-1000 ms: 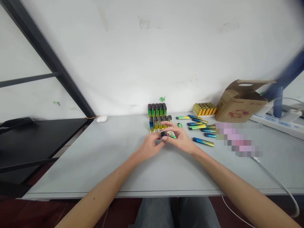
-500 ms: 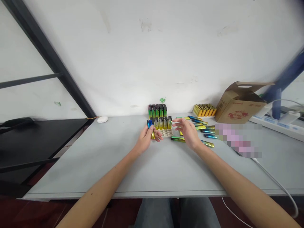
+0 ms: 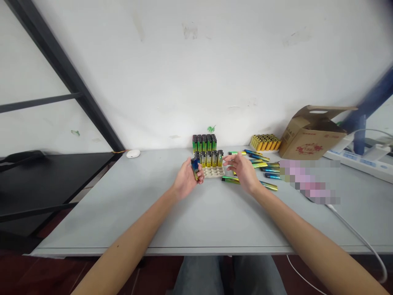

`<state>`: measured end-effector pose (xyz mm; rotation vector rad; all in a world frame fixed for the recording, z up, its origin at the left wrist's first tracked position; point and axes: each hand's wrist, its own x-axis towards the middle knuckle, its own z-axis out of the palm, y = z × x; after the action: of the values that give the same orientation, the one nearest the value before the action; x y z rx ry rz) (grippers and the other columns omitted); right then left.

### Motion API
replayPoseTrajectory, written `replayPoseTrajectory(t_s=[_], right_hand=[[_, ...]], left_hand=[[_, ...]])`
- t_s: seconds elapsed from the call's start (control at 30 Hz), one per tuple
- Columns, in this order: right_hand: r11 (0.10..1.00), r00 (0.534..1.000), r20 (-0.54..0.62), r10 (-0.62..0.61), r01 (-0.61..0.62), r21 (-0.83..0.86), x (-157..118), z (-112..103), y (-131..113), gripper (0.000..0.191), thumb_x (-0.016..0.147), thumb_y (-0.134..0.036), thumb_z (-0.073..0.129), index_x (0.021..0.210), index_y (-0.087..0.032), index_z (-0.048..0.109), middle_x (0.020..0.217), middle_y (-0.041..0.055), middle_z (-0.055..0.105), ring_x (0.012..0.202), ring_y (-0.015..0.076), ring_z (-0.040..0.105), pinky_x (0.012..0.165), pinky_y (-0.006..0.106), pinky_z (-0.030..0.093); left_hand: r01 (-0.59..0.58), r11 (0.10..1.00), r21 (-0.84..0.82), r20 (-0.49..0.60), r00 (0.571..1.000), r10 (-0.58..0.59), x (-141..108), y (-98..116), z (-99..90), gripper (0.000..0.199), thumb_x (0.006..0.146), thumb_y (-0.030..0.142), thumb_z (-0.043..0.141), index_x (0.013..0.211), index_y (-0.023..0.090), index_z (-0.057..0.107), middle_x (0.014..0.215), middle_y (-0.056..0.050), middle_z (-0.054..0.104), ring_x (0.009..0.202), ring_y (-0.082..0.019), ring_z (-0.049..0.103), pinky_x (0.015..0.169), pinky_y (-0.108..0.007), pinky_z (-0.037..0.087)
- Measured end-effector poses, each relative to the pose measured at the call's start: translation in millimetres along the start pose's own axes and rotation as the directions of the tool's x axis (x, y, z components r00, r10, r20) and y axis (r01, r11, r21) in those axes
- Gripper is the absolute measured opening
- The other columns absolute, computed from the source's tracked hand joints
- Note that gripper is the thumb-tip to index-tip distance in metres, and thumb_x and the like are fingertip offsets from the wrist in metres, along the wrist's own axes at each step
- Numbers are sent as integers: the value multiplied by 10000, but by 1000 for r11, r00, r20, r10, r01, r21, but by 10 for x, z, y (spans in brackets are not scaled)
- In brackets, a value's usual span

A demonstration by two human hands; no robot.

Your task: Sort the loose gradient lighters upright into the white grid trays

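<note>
My left hand [image 3: 185,180] is closed around a blue-and-gold shiny lighter [image 3: 195,169], its dark top pointing up and slightly tilted. Just right of it sits a pale tray [image 3: 214,172] with round holes; its front holes are bare. Several gold-and-clear-looking lighters [image 3: 209,159] stand upright in the tray's back part. My right hand [image 3: 244,170] hovers at the tray's right side, fingers apart and slightly curled, with nothing in them. Loose shiny lighters [image 3: 269,185] in blue, green and gold lie around and beyond my right hand, which hides some of them.
Behind the tray stands a block of green lighters [image 3: 204,143] with dark tops. Yellow lighters [image 3: 265,142] fill another tray near the wall, beside an open cardboard box [image 3: 310,141]. A power strip [image 3: 356,159], a blurred-out pink item [image 3: 307,182] with a white cable and a white case [image 3: 133,153] lie on the table.
My left hand has rolled palm-up, and its fingers have curled in around the lighter, which has turned with it. My right hand has barely moved.
</note>
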<state>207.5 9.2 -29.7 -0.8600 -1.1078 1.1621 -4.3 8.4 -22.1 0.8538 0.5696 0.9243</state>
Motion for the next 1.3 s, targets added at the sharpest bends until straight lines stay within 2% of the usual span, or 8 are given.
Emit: replayPoseTrajectory(t_s=[0.17, 0.4, 0.7, 0.87, 1.07, 1.3], right_hand=[[1000, 1000, -13, 10, -10, -5, 10, -6, -12, 466, 820, -607, 490, 691, -194, 664, 922, 73, 643, 768, 166, 581, 632, 274, 438], [999, 999, -22, 32, -32, -8, -2, 2, -35, 477, 802, -627, 493, 736, -189, 669, 910, 74, 636, 749, 165, 572, 622, 274, 434], [999, 999, -3, 42, -42, -21, -15, 14, -9, 503, 801, -649, 486, 721, -185, 664, 877, 70, 641, 728, 162, 573, 614, 278, 428], [999, 999, 10, 35, -35, -40, -20, 22, -10, 516, 810, -655, 472, 717, -188, 671, 882, 69, 644, 720, 159, 572, 613, 277, 432], [998, 1000, -14, 11, -12, -58, -6, 4, -33, 495, 828, -634, 450, 736, -200, 669, 852, 74, 655, 737, 178, 583, 615, 285, 446], [998, 1000, -17, 14, -15, -65, -4, 6, -24, 509, 828, -643, 443, 735, -195, 666, 871, 74, 659, 728, 169, 583, 623, 282, 447]], left_hand=[[-5, 1000, 17, -15, 1000, 5, -5, -10, 20, 419, 892, 532, 351, 712, 171, 462, 629, 13, 354, 554, -116, 424, 543, -232, 395], [-57, 983, 173, -135, 988, 81, -21, -10, 105, 402, 938, 448, 239, 676, 185, 392, 599, 30, 311, 500, -99, 359, 486, -199, 337], [-85, 973, 215, -242, 961, 137, -7, -49, 120, 347, 913, 335, 218, 642, 183, 373, 558, 40, 280, 439, -85, 296, 433, -192, 277], [-90, 974, 207, -217, 967, 136, -25, -44, 154, 359, 924, 355, 217, 652, 184, 378, 568, 35, 301, 454, -90, 323, 442, -191, 297], [-49, 983, 178, -156, 985, 77, -27, -56, 121, 377, 921, 395, 216, 659, 183, 387, 577, 33, 297, 458, -92, 318, 435, -192, 281], [-49, 984, 173, -150, 986, 75, -28, -40, 116, 365, 917, 389, 210, 666, 183, 376, 589, 30, 300, 470, -93, 330, 433, -194, 284]])
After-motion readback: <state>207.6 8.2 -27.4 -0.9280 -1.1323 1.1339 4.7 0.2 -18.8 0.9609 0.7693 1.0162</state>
